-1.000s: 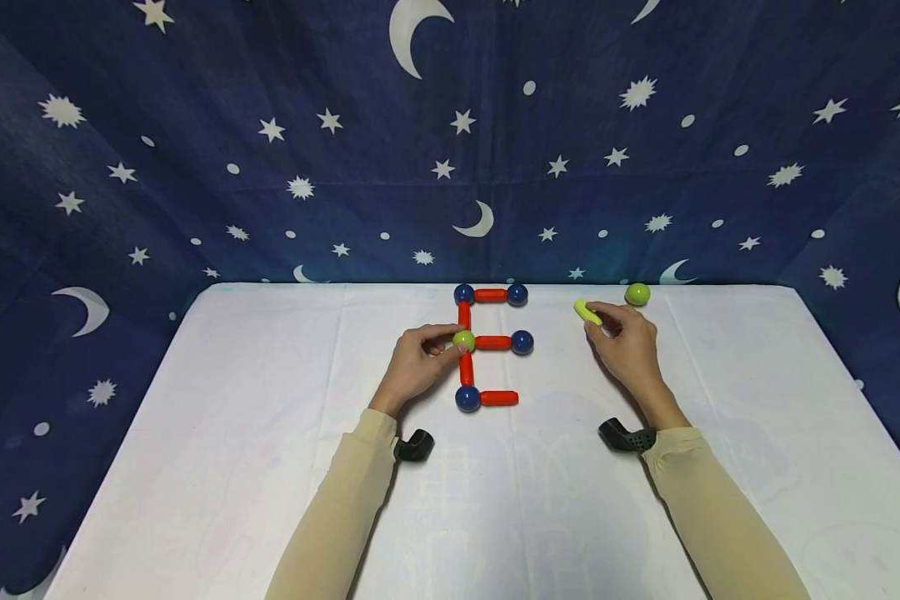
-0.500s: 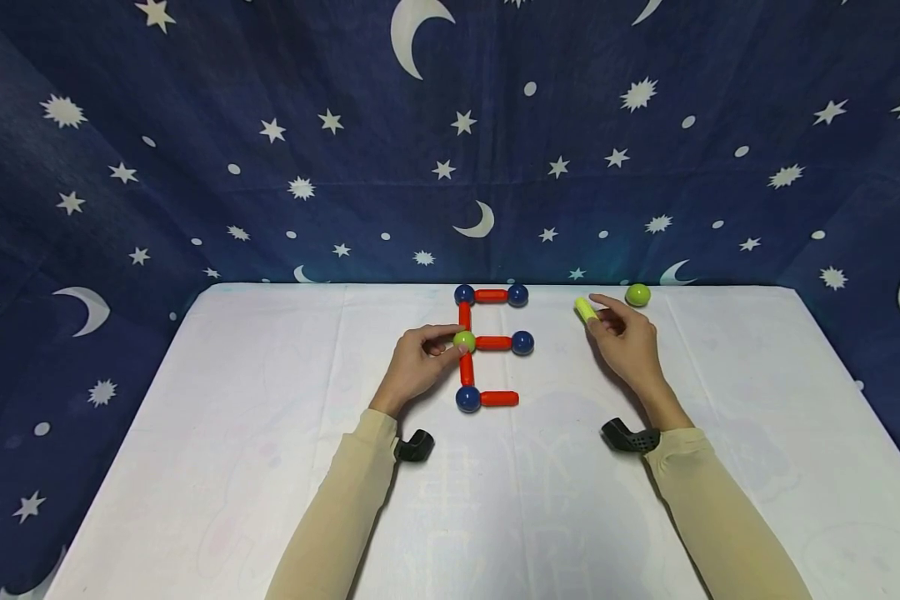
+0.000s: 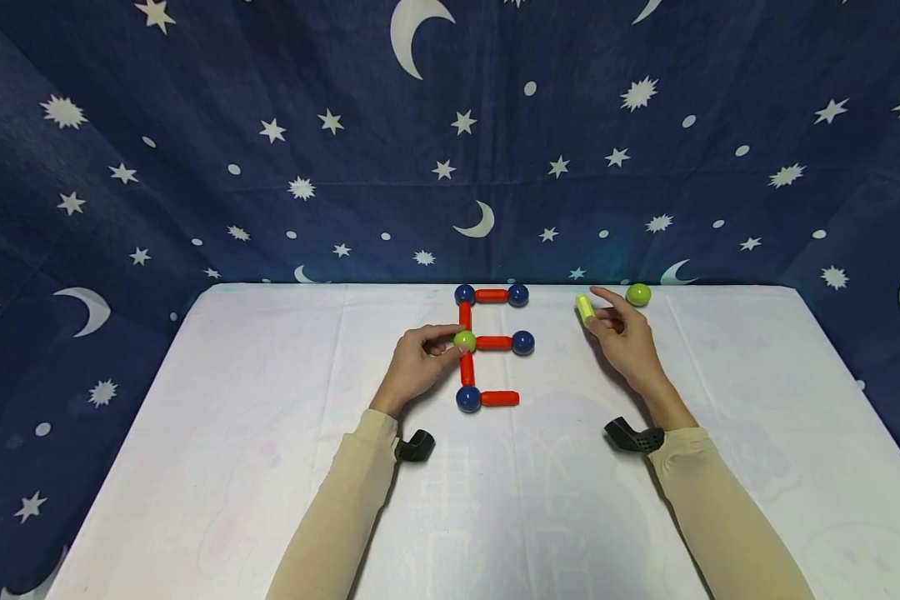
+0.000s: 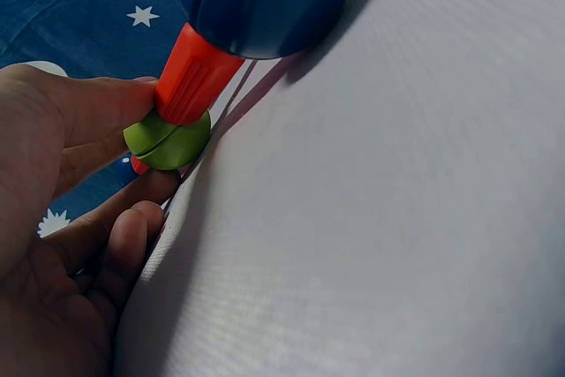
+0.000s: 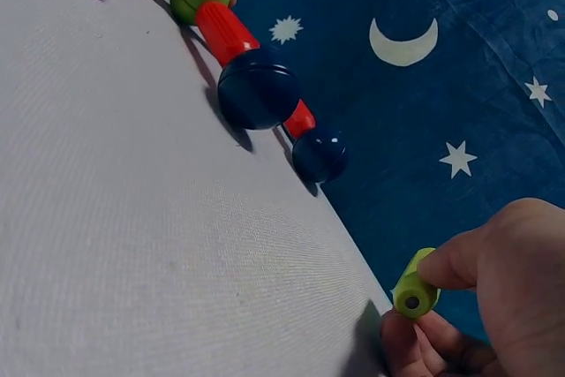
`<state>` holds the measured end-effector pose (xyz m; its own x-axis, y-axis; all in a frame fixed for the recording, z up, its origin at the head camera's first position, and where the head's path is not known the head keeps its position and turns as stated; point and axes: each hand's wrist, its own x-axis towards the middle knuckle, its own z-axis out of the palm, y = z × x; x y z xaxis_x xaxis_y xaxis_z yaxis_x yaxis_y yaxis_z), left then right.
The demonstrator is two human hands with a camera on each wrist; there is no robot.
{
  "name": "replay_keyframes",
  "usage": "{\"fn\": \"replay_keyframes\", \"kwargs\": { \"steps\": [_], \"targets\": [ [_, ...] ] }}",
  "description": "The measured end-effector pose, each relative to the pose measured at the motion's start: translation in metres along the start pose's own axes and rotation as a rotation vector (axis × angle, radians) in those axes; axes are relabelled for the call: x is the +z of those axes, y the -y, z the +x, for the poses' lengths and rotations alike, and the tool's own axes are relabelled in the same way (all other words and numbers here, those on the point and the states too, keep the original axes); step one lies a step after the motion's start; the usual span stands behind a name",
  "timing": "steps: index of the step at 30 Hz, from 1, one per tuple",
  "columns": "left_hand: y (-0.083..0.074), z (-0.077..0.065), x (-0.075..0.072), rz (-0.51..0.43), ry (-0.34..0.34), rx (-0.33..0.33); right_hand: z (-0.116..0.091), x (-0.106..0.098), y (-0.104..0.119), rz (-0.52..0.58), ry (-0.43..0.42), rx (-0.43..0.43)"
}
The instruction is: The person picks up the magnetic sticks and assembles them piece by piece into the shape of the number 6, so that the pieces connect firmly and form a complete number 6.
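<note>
Several red rods and blue balls are joined in an E-like shape on the white table in the head view. My left hand (image 3: 416, 364) pinches the green ball (image 3: 465, 341) at the shape's middle joint between thumb and fingers. From that ball a red rod (image 3: 493, 342) runs right to a blue ball (image 3: 522, 342). The nearest red rod (image 3: 500, 398) has a bare right end. To the right, my right hand (image 3: 628, 343) pinches a short yellow-green rod (image 3: 585, 309), its index finger lifted off it. A dark round spot marks the end of this rod (image 5: 413, 300) in the right wrist view.
A loose green ball (image 3: 638, 294) lies at the table's back edge, just beyond my right hand. Behind the white table (image 3: 195, 467) hangs a dark blue cloth (image 3: 375, 150) with stars and moons. Each wrist wears a black camera mount (image 3: 633, 436).
My right hand has turned the yellow-green rod so it points more toward the back, and its index finger has lifted and straightened. My left hand and the joined shape have stayed in place.
</note>
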<state>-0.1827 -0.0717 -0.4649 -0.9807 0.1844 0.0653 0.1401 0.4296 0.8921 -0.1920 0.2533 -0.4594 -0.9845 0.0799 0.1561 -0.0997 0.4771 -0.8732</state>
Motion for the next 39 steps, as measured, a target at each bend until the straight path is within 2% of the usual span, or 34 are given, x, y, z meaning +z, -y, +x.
{"fn": "replay_keyframes", "kwargs": {
  "steps": [5, 12, 19, 23, 27, 31, 39],
  "targets": [
    [0.0, 0.0, 0.0, 0.0, 0.005, -0.005, 0.0, -0.002, 0.001, 0.038, 0.051, 0.008],
    [0.001, 0.001, 0.001, -0.012, 0.005, 0.007, -0.001, -0.004, 0.003, -0.006, 0.122, -0.007],
    [0.0, 0.0, 0.001, -0.017, 0.007, 0.001, 0.0, -0.001, 0.0, 0.024, 0.084, 0.017],
    [0.001, 0.001, 0.001, -0.018, 0.006, 0.005, 0.0, -0.001, 0.0, 0.052, 0.058, -0.004],
    [0.001, 0.0, 0.001, -0.009, 0.003, 0.013, -0.001, -0.001, 0.002, 0.107, 0.082, -0.026],
    [0.001, 0.0, 0.001, -0.003, 0.003, 0.016, -0.002, -0.002, 0.005, 0.16, 0.174, -0.003],
    [0.001, 0.001, 0.0, -0.002, 0.003, 0.016, -0.004, -0.003, 0.02, 0.212, 0.455, 0.048]
  ]
}}
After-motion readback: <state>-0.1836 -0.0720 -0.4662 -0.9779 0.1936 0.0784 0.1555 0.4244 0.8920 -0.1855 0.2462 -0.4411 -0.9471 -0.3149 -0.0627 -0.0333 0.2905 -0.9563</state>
